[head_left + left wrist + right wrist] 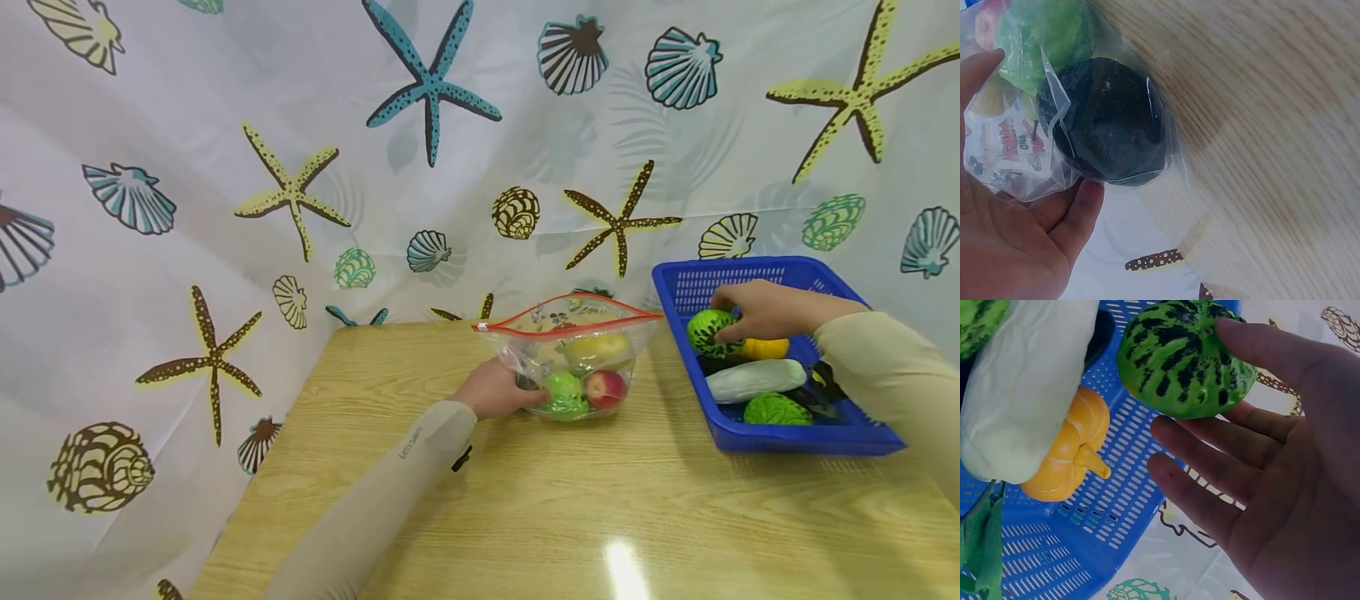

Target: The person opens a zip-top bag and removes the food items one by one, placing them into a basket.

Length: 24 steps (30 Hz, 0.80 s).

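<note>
A clear zip bag (540, 334) with a red closure stands gaping at the top. Inside it are a green cabbage-like piece (564, 396), a red fruit (606, 389), a yellow piece (598, 350) and a dark round one (1107, 122). My left hand (495, 390) grips the bag's left side, thumb in front and fingers behind. Over the far left of the blue basket (810, 442), my right hand (772, 307) holds a green gourd (1179, 362) with dark stripes, thumb on top and fingers underneath.
In the basket lie a small orange pumpkin (1069, 450), a long whitish vegetable (757, 381), a green striped piece (777, 409) and dark items. A white curtain (480, 150) printed with starfish and shells hangs behind the wooden table (540, 517).
</note>
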Each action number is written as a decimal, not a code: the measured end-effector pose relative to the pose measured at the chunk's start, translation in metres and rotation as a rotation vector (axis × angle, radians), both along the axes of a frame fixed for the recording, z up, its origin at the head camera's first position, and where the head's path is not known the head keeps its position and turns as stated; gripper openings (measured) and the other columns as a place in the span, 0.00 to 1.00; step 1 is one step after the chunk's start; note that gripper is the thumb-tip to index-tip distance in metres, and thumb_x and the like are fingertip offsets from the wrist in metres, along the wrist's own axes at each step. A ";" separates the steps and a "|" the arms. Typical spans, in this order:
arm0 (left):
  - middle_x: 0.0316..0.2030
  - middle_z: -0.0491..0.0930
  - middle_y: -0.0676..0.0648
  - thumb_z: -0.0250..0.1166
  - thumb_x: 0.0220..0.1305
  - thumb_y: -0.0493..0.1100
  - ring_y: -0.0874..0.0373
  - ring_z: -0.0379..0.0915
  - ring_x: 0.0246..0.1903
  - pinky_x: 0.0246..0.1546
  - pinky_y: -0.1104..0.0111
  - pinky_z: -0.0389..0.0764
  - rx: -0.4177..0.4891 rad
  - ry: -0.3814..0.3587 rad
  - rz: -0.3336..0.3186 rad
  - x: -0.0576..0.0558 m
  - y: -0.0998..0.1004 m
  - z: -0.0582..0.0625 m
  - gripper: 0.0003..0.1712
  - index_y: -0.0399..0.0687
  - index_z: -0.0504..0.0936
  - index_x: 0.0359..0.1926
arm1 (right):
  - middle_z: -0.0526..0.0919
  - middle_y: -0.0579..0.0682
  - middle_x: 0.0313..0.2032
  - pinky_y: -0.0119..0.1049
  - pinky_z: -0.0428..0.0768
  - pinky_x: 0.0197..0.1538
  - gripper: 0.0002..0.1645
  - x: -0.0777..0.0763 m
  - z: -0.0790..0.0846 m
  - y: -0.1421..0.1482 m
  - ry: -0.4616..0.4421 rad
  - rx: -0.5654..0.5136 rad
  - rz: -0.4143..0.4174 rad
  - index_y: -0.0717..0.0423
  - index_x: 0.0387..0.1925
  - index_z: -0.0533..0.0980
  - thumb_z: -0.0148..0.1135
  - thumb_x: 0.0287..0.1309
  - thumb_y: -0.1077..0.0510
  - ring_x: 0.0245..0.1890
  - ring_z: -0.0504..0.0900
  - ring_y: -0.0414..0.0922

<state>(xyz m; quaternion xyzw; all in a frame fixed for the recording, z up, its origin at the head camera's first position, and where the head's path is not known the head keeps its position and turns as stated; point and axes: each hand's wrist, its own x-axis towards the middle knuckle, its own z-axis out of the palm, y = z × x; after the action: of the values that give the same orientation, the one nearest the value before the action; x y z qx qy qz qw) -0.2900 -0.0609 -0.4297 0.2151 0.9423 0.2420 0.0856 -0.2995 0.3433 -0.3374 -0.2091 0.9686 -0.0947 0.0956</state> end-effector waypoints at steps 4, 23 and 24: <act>0.62 0.69 0.53 0.67 0.49 0.69 0.59 0.62 0.57 0.60 0.59 0.66 -0.004 0.000 -0.002 0.000 0.000 -0.002 0.54 0.61 0.53 0.72 | 0.79 0.67 0.47 0.60 0.76 0.45 0.32 -0.002 -0.004 -0.001 -0.008 0.000 -0.001 0.69 0.53 0.72 0.67 0.54 0.50 0.46 0.74 0.61; 0.62 0.70 0.52 0.67 0.49 0.68 0.58 0.63 0.57 0.59 0.58 0.67 -0.017 0.036 -0.018 0.000 0.000 -0.001 0.54 0.57 0.54 0.72 | 0.83 0.50 0.41 0.50 0.80 0.42 0.12 0.030 0.050 -0.084 0.421 -0.111 0.192 0.53 0.46 0.80 0.59 0.60 0.61 0.38 0.78 0.44; 0.62 0.70 0.52 0.67 0.49 0.68 0.58 0.63 0.57 0.59 0.59 0.67 -0.016 0.035 -0.020 0.000 0.000 0.000 0.54 0.57 0.54 0.72 | 0.83 0.49 0.41 0.49 0.80 0.41 0.12 0.031 0.053 -0.091 0.447 -0.123 0.213 0.53 0.46 0.80 0.59 0.60 0.61 0.38 0.78 0.43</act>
<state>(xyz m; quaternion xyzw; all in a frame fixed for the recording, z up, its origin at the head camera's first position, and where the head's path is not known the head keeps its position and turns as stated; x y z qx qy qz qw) -0.2899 -0.0607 -0.4301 0.2279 0.9433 0.2300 0.0729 -0.2681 0.2524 -0.2848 -0.3311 0.9306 -0.0940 -0.1243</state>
